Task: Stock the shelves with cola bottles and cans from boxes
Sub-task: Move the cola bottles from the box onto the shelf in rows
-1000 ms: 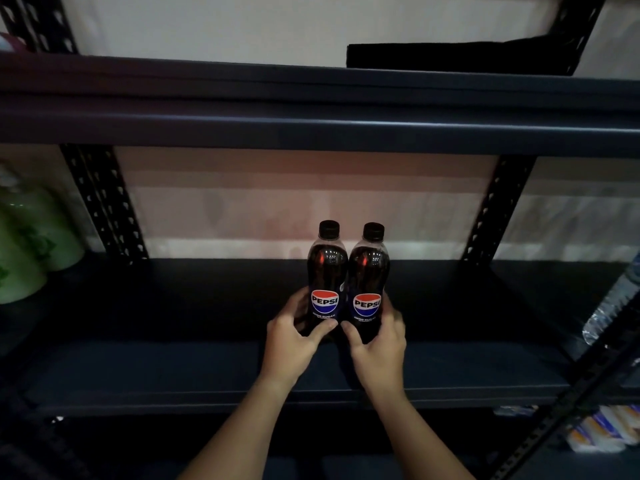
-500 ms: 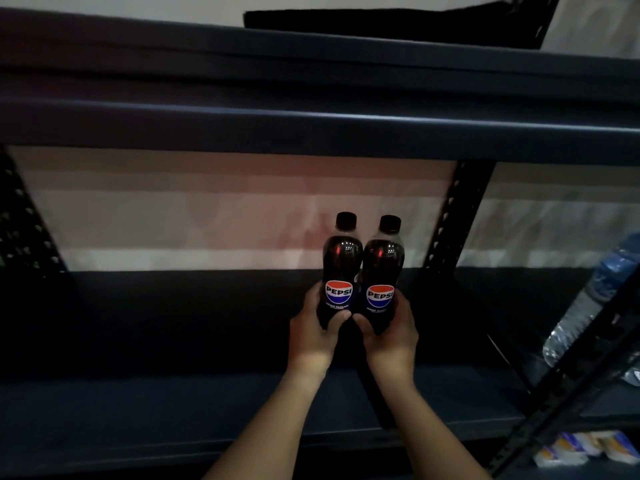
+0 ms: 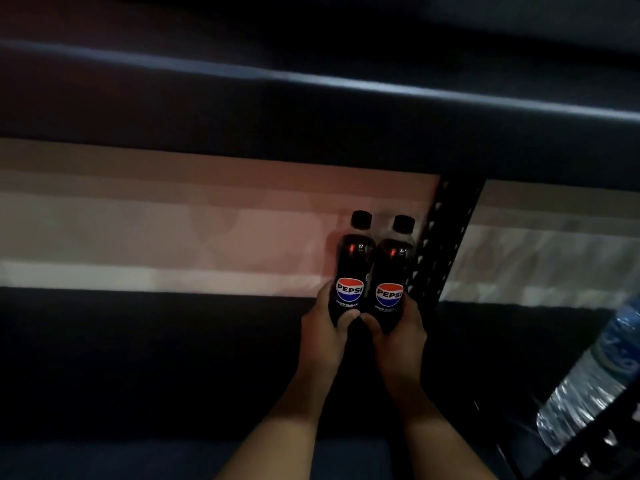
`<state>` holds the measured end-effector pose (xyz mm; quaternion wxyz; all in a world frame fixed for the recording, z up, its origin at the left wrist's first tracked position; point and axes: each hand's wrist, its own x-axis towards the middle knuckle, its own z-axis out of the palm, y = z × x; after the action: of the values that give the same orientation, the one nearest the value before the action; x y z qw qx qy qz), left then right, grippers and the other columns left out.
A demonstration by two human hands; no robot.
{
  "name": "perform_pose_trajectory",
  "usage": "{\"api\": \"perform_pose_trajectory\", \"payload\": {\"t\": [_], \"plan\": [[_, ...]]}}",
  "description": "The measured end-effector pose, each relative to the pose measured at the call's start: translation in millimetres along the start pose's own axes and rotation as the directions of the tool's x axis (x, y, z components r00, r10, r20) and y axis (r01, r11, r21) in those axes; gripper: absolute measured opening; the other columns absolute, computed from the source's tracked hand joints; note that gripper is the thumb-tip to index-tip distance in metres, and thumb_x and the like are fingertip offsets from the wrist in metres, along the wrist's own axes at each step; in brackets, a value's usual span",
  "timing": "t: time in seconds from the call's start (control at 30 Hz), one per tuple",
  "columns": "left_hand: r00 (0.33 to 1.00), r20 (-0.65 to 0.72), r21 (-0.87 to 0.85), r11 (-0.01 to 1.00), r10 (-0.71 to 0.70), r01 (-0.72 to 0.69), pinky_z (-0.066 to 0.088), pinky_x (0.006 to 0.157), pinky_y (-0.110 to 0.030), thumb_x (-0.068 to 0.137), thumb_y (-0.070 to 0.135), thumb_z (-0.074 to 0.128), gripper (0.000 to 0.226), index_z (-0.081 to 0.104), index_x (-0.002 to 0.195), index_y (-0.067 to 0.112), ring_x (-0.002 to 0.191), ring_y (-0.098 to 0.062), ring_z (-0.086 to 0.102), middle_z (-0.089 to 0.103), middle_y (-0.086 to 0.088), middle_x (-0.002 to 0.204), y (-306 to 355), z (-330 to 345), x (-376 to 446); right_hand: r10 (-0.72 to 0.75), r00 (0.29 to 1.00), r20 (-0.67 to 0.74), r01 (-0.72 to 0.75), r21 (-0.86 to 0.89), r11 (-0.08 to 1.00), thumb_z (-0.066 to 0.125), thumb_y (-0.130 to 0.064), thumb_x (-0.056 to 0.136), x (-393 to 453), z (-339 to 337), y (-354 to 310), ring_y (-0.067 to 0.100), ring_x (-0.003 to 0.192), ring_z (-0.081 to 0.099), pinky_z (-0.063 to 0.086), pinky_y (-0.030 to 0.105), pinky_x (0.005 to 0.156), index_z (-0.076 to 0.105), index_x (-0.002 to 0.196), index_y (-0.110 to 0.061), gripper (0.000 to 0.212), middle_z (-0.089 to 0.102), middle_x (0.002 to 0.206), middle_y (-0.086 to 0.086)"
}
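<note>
Two dark cola bottles with black caps and round red-white-blue labels stand upright side by side on the dark shelf (image 3: 138,341). My left hand (image 3: 323,336) grips the base of the left cola bottle (image 3: 355,265). My right hand (image 3: 398,336) grips the base of the right cola bottle (image 3: 394,268). The two bottles touch each other and sit close to the perforated black upright post (image 3: 440,244) at the back right of the shelf bay. Their bottoms are hidden behind my fingers.
The dark upper shelf beam (image 3: 311,109) hangs low above the bottles. A clear water bottle with a blue label (image 3: 595,372) stands on the neighbouring shelf bay at the right. A pale wall (image 3: 173,230) closes the back.
Both hands have carried the two bottles to the right along the shelf, from mid-bay to beside the right-hand upright post. The view has swung right and closer with them.
</note>
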<state>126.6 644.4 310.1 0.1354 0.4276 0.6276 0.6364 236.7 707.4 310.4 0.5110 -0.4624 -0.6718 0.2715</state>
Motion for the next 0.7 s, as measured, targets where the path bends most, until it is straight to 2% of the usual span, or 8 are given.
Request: {"api": "perform_pose_trajectory", "payload": {"t": [0.17,0.27,0.4,0.53,0.63,0.7], "plan": [[0.999,-0.018,0.009,0.999,-0.034,0.034,0.051,0.103,-0.024,0.092,0.017,0.075,0.064,0.048,0.149,0.023,0.119,-0.004,0.062,0.067,0.006,0.131,-1,19,12,0.047,0.998,0.033,-0.046,-0.041,0.998,0.084,-0.02,0.081,19,-2,6,0.028,0.132,0.053,0.044,0.047,0.111,0.047,0.145,-0.011,0.074,0.058,0.14,0.011],[0.998,-0.033,-0.002,0.998,-0.061,0.061,0.05,0.1,-0.018,0.091,0.014,0.076,0.063,0.05,0.148,0.024,0.114,0.0,0.062,0.068,0.008,0.128,1,26,17,0.06,0.997,0.044,-0.058,-0.049,0.997,0.081,-0.018,0.084,25,-3,7,0.029,0.133,0.052,0.044,0.045,0.111,0.043,0.148,-0.013,0.075,0.055,0.142,0.011],[0.997,-0.014,-0.026,0.997,-0.079,0.079,0.049,0.1,-0.017,0.091,0.013,0.076,0.063,0.051,0.147,0.027,0.113,0.004,0.062,0.067,0.014,0.124,2,32,21,0.089,0.994,0.07,-0.087,-0.024,0.996,0.078,-0.017,0.086,31,-5,8,0.027,0.134,0.051,0.043,0.042,0.111,0.041,0.15,-0.019,0.074,0.052,0.145,0.008],[0.997,-0.002,-0.044,0.996,-0.082,0.082,0.05,0.098,-0.015,0.093,0.014,0.074,0.062,0.05,0.148,0.029,0.112,0.009,0.063,0.068,0.022,0.118,-4,36,23,0.09,0.994,0.06,-0.089,-0.022,0.996,0.08,-0.021,0.083,34,-5,10,0.026,0.135,0.05,0.043,0.049,0.112,0.041,0.148,-0.022,0.076,0.053,0.145,0.005],[0.997,-0.001,-0.059,0.995,-0.079,0.079,0.051,0.099,-0.019,0.094,0.012,0.071,0.06,0.051,0.145,0.036,0.116,0.004,0.063,0.069,0.017,0.122,-3,38,23,0.089,0.995,0.044,-0.089,-0.005,0.996,0.08,-0.024,0.083,35,-4,12,0.026,0.133,0.051,0.044,0.049,0.111,0.044,0.146,-0.022,0.073,0.055,0.143,0.004],[0.998,-0.005,-0.065,0.996,-0.065,0.065,0.052,0.095,-0.015,0.094,0.003,0.068,0.058,0.055,0.137,0.04,0.116,0.004,0.063,0.068,0.015,0.123,2,38,22,0.099,0.994,0.048,-0.099,-0.01,0.995,0.079,-0.027,0.083,35,-5,10,0.027,0.133,0.051,0.043,0.051,0.111,0.042,0.146,-0.023,0.073,0.054,0.143,0.004]]}}
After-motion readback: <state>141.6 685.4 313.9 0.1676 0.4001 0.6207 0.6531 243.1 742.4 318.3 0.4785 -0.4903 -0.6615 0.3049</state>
